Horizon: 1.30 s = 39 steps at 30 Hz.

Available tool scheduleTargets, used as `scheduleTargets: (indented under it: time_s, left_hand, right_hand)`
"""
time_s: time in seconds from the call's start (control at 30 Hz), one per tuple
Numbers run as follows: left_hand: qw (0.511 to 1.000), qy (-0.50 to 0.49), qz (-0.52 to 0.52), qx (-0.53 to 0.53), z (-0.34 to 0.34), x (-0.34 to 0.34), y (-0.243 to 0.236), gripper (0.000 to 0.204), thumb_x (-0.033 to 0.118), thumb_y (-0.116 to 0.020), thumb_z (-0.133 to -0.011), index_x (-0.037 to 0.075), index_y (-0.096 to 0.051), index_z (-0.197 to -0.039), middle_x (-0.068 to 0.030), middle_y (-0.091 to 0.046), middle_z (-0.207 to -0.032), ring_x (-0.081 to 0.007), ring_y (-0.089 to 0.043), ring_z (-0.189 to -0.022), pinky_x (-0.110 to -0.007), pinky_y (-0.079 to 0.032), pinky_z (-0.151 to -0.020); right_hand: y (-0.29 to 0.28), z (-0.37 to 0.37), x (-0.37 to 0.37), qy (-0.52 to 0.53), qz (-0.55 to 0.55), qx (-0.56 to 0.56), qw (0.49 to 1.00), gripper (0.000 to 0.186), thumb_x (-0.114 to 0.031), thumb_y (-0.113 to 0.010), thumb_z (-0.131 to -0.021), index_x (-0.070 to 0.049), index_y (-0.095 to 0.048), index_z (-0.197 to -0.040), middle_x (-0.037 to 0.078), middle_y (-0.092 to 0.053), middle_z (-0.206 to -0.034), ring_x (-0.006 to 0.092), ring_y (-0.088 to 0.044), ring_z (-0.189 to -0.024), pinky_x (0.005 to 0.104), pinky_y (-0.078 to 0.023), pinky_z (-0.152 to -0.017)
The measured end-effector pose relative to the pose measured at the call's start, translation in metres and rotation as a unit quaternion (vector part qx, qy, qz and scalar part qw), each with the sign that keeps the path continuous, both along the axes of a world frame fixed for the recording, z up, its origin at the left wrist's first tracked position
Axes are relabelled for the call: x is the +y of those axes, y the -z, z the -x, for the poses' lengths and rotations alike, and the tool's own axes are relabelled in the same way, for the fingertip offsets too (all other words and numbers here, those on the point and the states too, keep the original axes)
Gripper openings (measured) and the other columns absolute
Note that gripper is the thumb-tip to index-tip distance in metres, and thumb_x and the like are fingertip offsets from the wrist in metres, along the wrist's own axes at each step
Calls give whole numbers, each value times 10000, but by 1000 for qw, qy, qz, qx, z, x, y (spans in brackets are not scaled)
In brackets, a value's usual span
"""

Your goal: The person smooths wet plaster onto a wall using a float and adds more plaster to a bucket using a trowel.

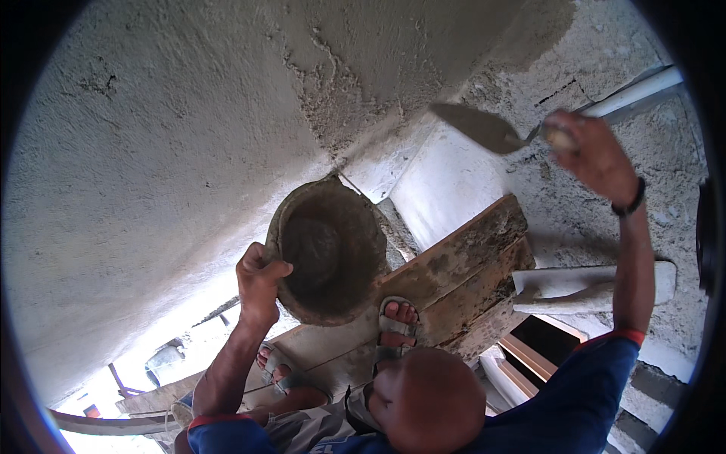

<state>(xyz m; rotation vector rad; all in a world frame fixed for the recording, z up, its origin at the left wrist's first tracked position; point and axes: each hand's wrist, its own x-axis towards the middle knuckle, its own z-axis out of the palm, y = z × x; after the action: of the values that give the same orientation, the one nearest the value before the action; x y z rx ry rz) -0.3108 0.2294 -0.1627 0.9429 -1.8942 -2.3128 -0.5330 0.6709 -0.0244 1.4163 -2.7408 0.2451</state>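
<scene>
- Hands: left hand gripped the bucket by its left rim, thumb inside; right hand was closed round the handle of the trowel, raised at upper right.
- Positions: bucket lay just below the rough patch on the wall, mouth toward the viewer; trowel well apart from it, tip pointing left.
- Handling (judgement): bucket best kept close under the patch to catch drips, rim held firmly; blade best kept level when loaded, then pressed with even strokes; footing on the planks worth minding.
- Unclear: right fingers blurred, handle mostly covered; load on blade, blade-to-wall contact, bucket's fill and its support could not be told. Forearms ran into sleeves; body cut off below.
</scene>
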Motion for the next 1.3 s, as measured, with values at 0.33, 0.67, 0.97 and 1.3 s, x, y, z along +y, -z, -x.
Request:
scheduleTargets:
  time_s: [0.33,0.67,0.97,1.3]
  left_hand:
    - [994,90,64,20,7,28,0,204,-55,-633,-740,81,-481,-730,11,-553,-678,-58,-489,-616,-242,-383,-574]
    - [987,102,113,46,7,35,5,259,-31,-655,-714,72,-421,-669,53,-414,-620,-43,-372,-587,-264,-296,-501]
    - [995,82,2,59,9,15,-5,235,-91,-603,-723,86,-451,-706,15,-537,-680,-57,-485,-634,-240,-385,-593]
    - [997,49,17,59,12,15,-1,180,-88,-578,-711,65,-491,-751,-23,-605,-734,-114,-553,-643,-262,-444,-614]
  right_hand:
    - [98,-130,-147,-6,-158,-19,987,219,-162,-587,-792,-65,-616,-986,143,-611,-820,281,-641,-734,405,-521,-604]
    - [175,-145,-154,-54,-130,-248,958,313,-201,-605,-801,-70,-622,-1084,157,-648,-859,308,-675,-790,431,-546,-648]
    - [205,-141,-120,34,63,-174,982,426,-247,-649,-785,-152,-586,-1195,140,-626,-910,321,-656,-746,433,-549,-648]
    - [159,-123,-108,60,23,-101,993,409,-222,-658,-779,-197,-602,-1183,97,-607,-858,288,-657,-728,411,-547,-607]
